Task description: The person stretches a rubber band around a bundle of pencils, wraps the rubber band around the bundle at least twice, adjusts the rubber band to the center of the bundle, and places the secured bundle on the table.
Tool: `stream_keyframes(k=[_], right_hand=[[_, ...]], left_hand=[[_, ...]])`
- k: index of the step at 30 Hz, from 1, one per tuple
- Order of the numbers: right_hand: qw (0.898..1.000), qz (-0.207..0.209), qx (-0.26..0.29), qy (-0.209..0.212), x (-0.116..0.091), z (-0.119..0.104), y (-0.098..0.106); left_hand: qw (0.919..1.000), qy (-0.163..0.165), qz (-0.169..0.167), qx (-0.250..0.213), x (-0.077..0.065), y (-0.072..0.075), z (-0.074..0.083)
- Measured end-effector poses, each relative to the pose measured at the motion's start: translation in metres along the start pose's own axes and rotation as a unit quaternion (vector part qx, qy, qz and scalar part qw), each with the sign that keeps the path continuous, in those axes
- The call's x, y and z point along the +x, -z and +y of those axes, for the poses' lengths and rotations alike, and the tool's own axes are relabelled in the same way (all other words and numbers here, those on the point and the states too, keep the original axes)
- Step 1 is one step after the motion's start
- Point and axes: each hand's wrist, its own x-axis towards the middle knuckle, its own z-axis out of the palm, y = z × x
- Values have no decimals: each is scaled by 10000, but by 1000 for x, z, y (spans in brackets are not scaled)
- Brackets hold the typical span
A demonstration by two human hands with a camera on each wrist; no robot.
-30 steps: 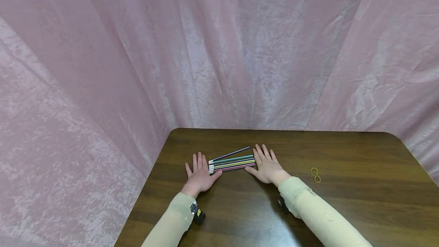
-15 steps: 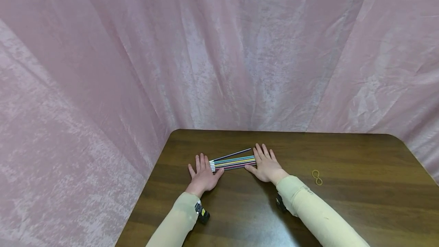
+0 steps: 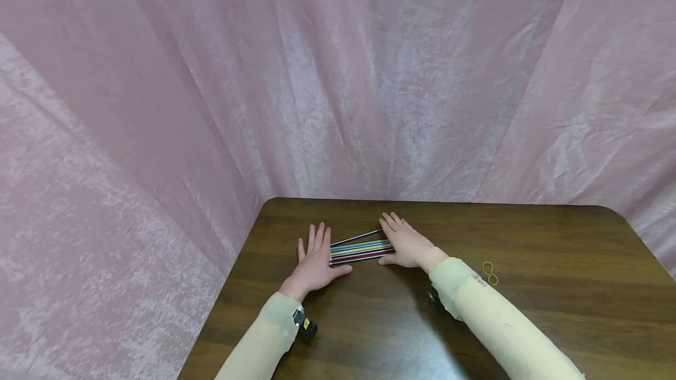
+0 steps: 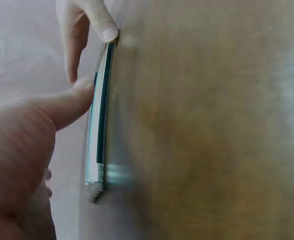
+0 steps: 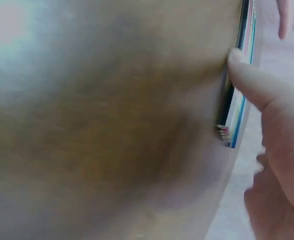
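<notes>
A flat row of several coloured pencils (image 3: 359,253) lies side by side on the table. One dark blue pencil (image 3: 355,237) slants away from the row at its far side. My left hand (image 3: 313,265) is at the left end, fingers straight, hiding most of the eraser tips in the head view. Those pale eraser ends (image 4: 95,191) show in the left wrist view. At the opposite end, my right hand (image 3: 408,247) has its fingers extended over the pencil tips, with its thumb along the near edge. Pencil ends (image 5: 224,134) stick out past that thumb in the right wrist view.
A yellow rubber band (image 3: 490,273), twisted into a figure eight, lies right of my right forearm. The brown wooden table (image 3: 570,263) has a rounded far edge, with a pink curtain (image 3: 338,75) hanging behind it. Cameras are strapped to both wrists.
My left hand has moved right and slightly forward, covering the eraser ends. My right hand's fingers have swung left over the far pencil tips. The pencil row has shifted only slightly.
</notes>
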Motion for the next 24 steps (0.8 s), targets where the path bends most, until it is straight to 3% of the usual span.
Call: stream_keyframes(k=[4,7,15,24], right_hand=[[9990,-35,-172,421,12,-7,8],[9983,-5,-262,523,19,-12,10],[9982,-180,-349,457,27,-17,11],[9983,-181,-468,307,32,-16,2]], left_hand=[[9980,-581,-24,255,9,8,7],[9964,-747,-71,397,17,12,11],[9937,-668,-266,855,32,10,13],[9957,-595,-273,652,35,8,16]])
